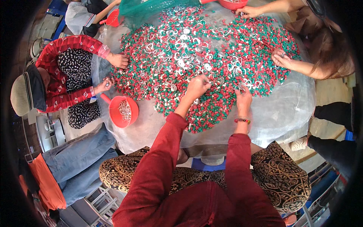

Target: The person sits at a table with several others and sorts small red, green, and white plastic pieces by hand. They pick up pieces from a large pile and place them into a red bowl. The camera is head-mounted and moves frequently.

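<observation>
Sleeves (159, 151) of dark red are reaching over patterned trousers (281, 178) toward a broad heap. The right hand (244, 97), wearing a beaded bracelet (242, 121), is curling partly closed beside white rings (248, 85); whether it is gripping one, I cannot tell. The left hand (198, 87) is bringing its fingertips close together just above the heap, and any small thing between them is not showing clearly.

Small red, green and white pieces (204, 117) are lying beneath and around both hands, with the rings lying loose among them. The pieces are looking light, hard and perhaps slippery, so a fingertip pinch across the middle is seeming best. The rings are looking thin and light, their rims offering the hold.

A translucent sheet (280, 117) is covering the desk under the heap. To the left, a red basin (135, 113) is holding pale bits. Beyond, co-workers' hands (281, 59) are reaching in from the sides, and green netting (151, 13) is lying along the far edge.
</observation>
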### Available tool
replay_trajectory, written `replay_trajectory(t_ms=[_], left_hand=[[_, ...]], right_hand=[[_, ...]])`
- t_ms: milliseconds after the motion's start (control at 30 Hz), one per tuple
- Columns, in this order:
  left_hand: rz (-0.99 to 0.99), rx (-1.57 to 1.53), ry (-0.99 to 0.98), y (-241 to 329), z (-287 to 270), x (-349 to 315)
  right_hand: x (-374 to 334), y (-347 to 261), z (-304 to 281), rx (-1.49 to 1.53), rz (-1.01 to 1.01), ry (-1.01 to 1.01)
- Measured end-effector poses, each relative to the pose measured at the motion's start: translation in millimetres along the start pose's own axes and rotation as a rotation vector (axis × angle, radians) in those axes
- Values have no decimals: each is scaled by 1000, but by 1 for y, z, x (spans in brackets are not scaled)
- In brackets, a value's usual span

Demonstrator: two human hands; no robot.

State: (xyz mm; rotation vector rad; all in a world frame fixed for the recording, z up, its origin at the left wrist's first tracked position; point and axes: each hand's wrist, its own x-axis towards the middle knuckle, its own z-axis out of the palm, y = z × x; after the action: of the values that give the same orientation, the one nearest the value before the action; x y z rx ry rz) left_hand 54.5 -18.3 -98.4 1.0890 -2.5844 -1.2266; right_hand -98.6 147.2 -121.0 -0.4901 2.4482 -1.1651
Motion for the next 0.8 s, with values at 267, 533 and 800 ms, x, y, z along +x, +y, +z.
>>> replay_trajectory(t_ms=[267,533,800], left_hand=[[-125,-1559,-137,34,-41,-6],[168,-308,-76,13,-3,38],[285,514,19,22,23,38]], right_hand=[[16,11,4,-183,103,-153],[-6,7,-10,1059,528,-228],[-39,-21,-34,1765,475,-559]])
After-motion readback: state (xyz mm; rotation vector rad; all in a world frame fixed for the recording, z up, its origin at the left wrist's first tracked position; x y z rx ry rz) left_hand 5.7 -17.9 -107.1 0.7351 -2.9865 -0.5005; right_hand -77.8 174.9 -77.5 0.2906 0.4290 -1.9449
